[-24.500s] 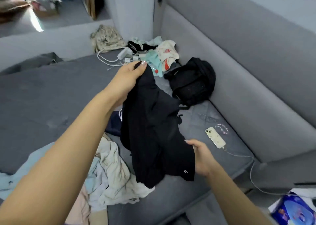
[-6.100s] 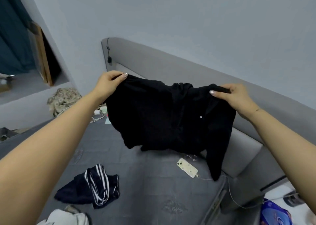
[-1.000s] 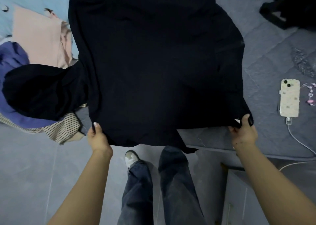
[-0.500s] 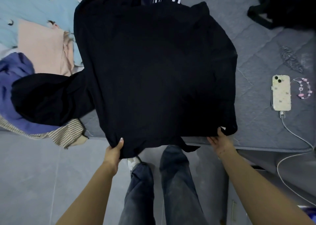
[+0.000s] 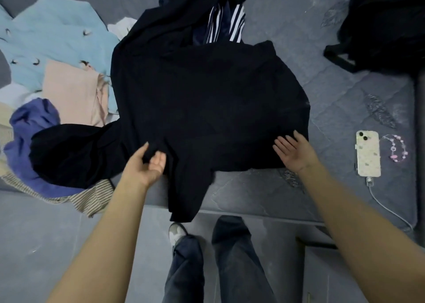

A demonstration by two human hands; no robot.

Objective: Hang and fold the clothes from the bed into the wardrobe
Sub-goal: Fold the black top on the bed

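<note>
Folding black top [image 5: 207, 109], spread flat on grey bed [image 5: 333, 100], near hem overhanging the edge. Left hand [image 5: 147, 162] pinching a fold of fabric near the left sleeve, fingers [image 5: 158, 161] curled round it. Right hand [image 5: 294, 150] released, fingers straight, resting at the right lower corner. Best to smooth wrinkles outward first, then bring sleeve across in one straight line. Worth keeping clear of clothes pile [image 5: 57, 77] on the left and phone [image 5: 368, 153] on the right.
</note>
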